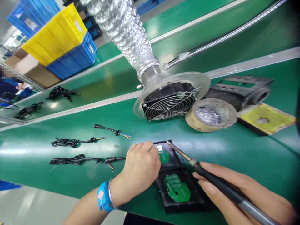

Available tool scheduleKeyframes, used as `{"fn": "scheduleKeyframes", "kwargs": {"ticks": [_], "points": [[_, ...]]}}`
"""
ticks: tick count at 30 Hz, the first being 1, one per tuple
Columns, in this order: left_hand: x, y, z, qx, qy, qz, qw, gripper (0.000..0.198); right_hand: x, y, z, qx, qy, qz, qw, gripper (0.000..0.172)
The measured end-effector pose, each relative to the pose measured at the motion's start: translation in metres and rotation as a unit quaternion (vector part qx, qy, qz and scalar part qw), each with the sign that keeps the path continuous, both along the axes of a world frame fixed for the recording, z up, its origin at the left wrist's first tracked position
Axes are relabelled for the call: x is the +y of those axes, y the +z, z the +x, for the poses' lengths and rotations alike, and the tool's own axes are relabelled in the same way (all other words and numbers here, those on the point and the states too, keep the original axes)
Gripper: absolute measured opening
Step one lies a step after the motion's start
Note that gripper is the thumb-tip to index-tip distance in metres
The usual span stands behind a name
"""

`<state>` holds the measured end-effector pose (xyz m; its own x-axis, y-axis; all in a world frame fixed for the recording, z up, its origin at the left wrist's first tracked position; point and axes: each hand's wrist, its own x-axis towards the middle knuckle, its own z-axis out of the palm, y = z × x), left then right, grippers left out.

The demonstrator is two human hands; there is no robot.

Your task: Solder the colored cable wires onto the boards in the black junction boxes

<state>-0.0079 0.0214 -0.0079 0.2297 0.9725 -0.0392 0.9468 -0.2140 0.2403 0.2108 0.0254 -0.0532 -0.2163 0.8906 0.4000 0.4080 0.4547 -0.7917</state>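
Observation:
My right hand [243,195] grips a soldering iron [211,178] like a pen; its tip reaches the far edge of a black fixture [178,182] on the green bench. Two small green circuit boards sit in the fixture: a near board [177,189] and a far board [164,155]. My left hand [140,167], with a blue wrist strap [103,197], is closed in a pinch over the far board, next to the iron's tip. What its fingers hold is hidden.
A fume extractor fan [168,104] on a silver flexible duct [126,31] hangs just beyond the fixture. A solder spool [209,115], iron stand [241,89] and yellow sponge [266,118] lie to the right. Black cable leads [77,159] lie left. Stacked bins [61,40] stand far left.

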Motion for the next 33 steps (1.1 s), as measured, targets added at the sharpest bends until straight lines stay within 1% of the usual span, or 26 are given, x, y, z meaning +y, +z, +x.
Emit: {"fn": "scheduleKeyframes", "kwargs": {"ticks": [2, 4, 6, 7, 9, 10, 12, 13, 15, 16, 17, 18, 19, 20, 21, 22, 23, 24, 25, 26, 28, 30, 32, 33], "points": [[0.003, 0.007, -0.015, -0.065, -0.004, 0.004, 0.998, 0.014, -0.004, -0.009, 0.003, -0.023, -0.006, 0.012, 1.000, 0.027], [0.012, 0.011, -0.041, -0.093, 0.005, 0.024, 0.995, 0.020, -0.008, -0.012, 0.005, -0.033, -0.030, -0.016, 0.999, 0.029], [0.025, 0.010, -0.074, -0.051, 0.012, 0.030, 0.998, 0.028, -0.011, -0.010, 0.005, -0.027, -0.052, -0.045, 0.997, 0.028], [0.032, 0.009, -0.091, -0.034, 0.008, 0.016, 0.999, 0.027, -0.012, -0.007, 0.004, -0.019, -0.057, -0.047, 0.997, 0.026], [0.040, 0.010, -0.119, -0.035, 0.001, 0.001, 0.999, 0.012, -0.013, 0.000, 0.000, -0.002, -0.053, -0.029, 0.998, 0.021], [0.040, 0.015, -0.128, -0.043, 0.007, 0.005, 0.999, 0.008, -0.012, 0.003, -0.001, 0.008, -0.047, -0.015, 0.999, 0.021], [0.031, 0.034, -0.132, -0.071, 0.045, 0.048, 0.995, 0.010, -0.011, 0.007, -0.003, 0.030, -0.023, 0.005, 0.999, 0.025], [0.022, 0.047, -0.128, -0.090, 0.074, 0.082, 0.990, 0.011, -0.011, 0.008, -0.003, 0.039, -0.008, 0.011, 0.999, 0.027], [0.000, 0.073, -0.108, -0.170, 0.124, 0.156, 0.965, 0.006, -0.010, 0.010, -0.003, 0.060, 0.009, 0.020, 0.998, 0.027], [-0.011, 0.084, -0.093, -0.199, 0.131, 0.157, 0.958, 0.007, -0.010, 0.010, -0.003, 0.068, 0.011, 0.025, 0.997, 0.026], [-0.021, 0.091, -0.077, -0.237, 0.107, 0.128, 0.957, 0.006, -0.010, 0.012, -0.004, 0.073, 0.011, 0.031, 0.997, 0.025], [-0.029, 0.093, -0.061, -0.269, 0.083, 0.065, 0.957, 0.003, -0.011, 0.013, -0.006, 0.082, 0.014, 0.035, 0.996, 0.026], [-0.034, 0.090, -0.044, -0.303, 0.068, -0.022, 0.950, 0.004, -0.013, 0.015, -0.008, 0.095, 0.019, 0.035, 0.995, 0.028], [-0.037, 0.084, -0.028, -0.340, 0.064, -0.111, 0.932, 0.009, -0.015, 0.018, -0.012, 0.112, 0.029, 0.032, 0.993, 0.031], [-0.038, 0.074, -0.015, -0.386, 0.074, -0.182, 0.901, 0.013, -0.018, 0.020, -0.016, 0.130, 0.042, 0.027, 0.990, 0.033], [-0.038, 0.063, -0.004, -0.434, 0.091, -0.240, 0.864, 0.017, -0.021, 0.023, -0.020, 0.149, 0.053, 0.020, 0.987, 0.035], [-0.037, 0.052, 0.005, -0.479, 0.108, -0.281, 0.825, 0.021, -0.023, 0.025, -0.024, 0.167, 0.060, 0.013, 0.984, 0.035], [-0.036, 0.042, 0.012, -0.515, 0.126, -0.307, 0.790, 0.026, -0.026, 0.026, -0.028, 0.183, 0.063, 0.009, 0.981, 0.034], [-0.036, 0.034, 0.016, -0.540, 0.139, -0.325, 0.764, 0.030, -0.028, 0.028, -0.031, 0.199, 0.060, 0.004, 0.978, 0.032], [-0.035, 0.028, 0.019, -0.554, 0.148, -0.338, 0.746, 0.033, -0.030, 0.028, -0.033, 0.215, 0.055, -0.004, 0.975, 0.031], [-0.037, 0.023, 0.023, -0.563, 0.164, -0.356, 0.728, 0.037, -0.034, 0.029, -0.034, 0.249, 0.045, -0.027, 0.967, 0.030], [-0.039, 0.021, 0.026, -0.576, 0.169, -0.373, 0.707, 0.040, -0.037, 0.027, -0.032, 0.272, 0.041, -0.049, 0.960, 0.031], [-0.042, 0.019, 0.030, -0.607, 0.177, -0.378, 0.677, 0.042, -0.041, 0.024, -0.029, 0.283, 0.042, -0.063, 0.956, 0.034], [-0.044, 0.019, 0.032, -0.628, 0.189, -0.367, 0.660, 0.043, -0.044, 0.022, -0.027, 0.286, 0.040, -0.065, 0.955, 0.035]]}}
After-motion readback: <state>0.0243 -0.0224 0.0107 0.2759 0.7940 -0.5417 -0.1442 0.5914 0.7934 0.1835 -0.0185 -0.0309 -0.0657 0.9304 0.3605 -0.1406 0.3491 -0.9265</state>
